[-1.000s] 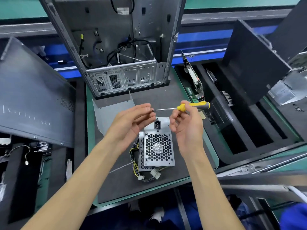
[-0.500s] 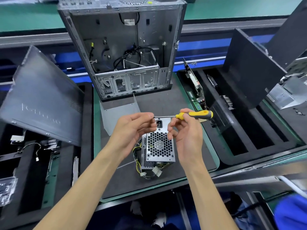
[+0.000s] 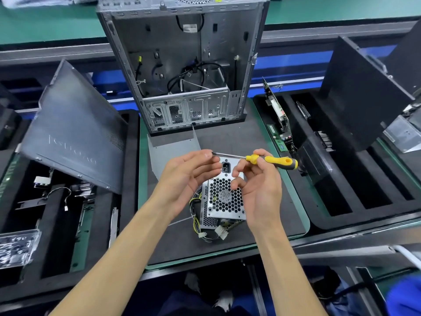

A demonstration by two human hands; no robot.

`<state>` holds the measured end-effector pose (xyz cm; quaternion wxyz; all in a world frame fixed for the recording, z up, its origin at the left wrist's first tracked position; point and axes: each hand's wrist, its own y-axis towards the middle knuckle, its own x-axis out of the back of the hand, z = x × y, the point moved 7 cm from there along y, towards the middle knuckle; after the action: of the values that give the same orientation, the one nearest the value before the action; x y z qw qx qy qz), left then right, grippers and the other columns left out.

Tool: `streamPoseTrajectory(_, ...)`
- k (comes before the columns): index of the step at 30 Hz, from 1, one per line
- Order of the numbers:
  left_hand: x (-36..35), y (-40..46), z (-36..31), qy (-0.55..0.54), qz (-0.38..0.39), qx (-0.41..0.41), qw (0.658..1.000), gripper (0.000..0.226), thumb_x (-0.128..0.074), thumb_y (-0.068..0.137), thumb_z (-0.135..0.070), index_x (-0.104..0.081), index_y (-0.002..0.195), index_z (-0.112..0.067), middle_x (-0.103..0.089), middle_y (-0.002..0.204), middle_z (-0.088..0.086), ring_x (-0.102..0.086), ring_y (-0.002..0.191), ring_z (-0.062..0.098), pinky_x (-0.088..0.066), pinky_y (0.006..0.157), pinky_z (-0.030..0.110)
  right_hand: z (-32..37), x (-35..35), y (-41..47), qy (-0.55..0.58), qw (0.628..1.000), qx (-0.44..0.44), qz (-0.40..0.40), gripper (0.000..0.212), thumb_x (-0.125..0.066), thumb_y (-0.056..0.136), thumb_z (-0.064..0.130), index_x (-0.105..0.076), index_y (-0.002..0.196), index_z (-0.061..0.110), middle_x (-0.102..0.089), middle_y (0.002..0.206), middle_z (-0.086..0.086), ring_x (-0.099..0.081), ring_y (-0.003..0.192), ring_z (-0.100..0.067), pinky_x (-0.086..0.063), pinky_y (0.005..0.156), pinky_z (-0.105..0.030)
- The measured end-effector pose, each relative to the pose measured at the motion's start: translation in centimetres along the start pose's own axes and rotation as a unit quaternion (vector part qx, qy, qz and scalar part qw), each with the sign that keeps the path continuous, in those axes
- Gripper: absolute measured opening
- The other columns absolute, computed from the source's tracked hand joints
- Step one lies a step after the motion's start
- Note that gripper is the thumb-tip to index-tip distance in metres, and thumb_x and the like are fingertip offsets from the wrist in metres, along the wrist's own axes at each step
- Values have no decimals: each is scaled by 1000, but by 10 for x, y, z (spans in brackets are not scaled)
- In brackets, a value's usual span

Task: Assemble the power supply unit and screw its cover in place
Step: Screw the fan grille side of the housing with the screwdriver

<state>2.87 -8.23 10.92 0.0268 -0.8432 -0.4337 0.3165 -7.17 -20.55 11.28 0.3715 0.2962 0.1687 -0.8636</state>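
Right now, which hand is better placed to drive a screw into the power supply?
The right hand: it already grips the yellow screwdriver above the power supply. The left hand only has its fingertips at the tool's tip.

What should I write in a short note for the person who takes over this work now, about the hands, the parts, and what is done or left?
Right hand: grips the yellow-handled screwdriver, held level above the bench.
Left hand: fingertips pinch at the screwdriver tip; a screw there is too small to confirm.
Power supply unit: lies on the dark mat under the hands, fan grille up, cables trailing at its near left.
Open computer case: stands behind.
Done: unit looks closed.
Left: drive the cover screws.
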Motion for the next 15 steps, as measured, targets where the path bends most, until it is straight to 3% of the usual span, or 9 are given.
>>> streamPoseTrajectory(8,-5,2,0,1,13,1,1000,15,-75,79,-24,-82,81,-11,-77,91,11,-75,84,20,-59,75,25,9,-1,1,-13,1000,15,15,11,-48,96,15,-54,105,13,-61,71,-7,-60,65,-21,-50,47,-29)
streamPoseTrajectory(15,-9,7,-11,109,29,-37,993,14,-76,81,-11,-76,92,-2,-73,82,15,-72,73,22,-59,70,26,17,5,-1,-28,999,23,10,11,-47,95,17,-51,104,12,-55,71,-13,-57,63,-22,-50,49,-29)
